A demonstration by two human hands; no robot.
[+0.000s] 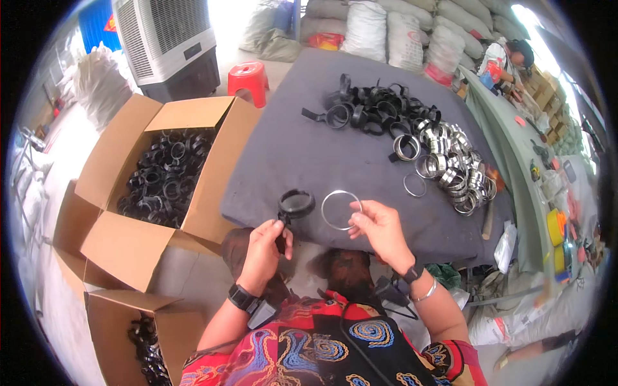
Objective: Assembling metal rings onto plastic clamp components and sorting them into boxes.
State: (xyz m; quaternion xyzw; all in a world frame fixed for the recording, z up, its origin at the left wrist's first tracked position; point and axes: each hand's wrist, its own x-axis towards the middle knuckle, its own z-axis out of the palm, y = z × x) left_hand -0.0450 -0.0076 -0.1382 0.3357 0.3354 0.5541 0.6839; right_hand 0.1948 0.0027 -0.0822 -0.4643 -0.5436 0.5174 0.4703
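Observation:
My left hand [262,249] is closed on the stem of a black ring-shaped clamp [297,203], whose round part points up and away from me. Between the thumb and fingers of my right hand [378,226] is a thin silver metal ring [324,212], held upright just right of the black clamp. The two pieces are apart. Both hands are at the near edge of a grey cloth-covered table [277,148]. On its far side lies a pile of black clamps [380,106], and to the right of them a heap of silver metal rings [457,167].
An open cardboard box [135,251] of black clamps stands left of the table, with a smaller box [119,328] nearer me. A red stool [248,82] and an air cooler [168,42] are behind. Another person [512,61] sits at the far right. A wooden handle [488,220] lies at the table's right edge.

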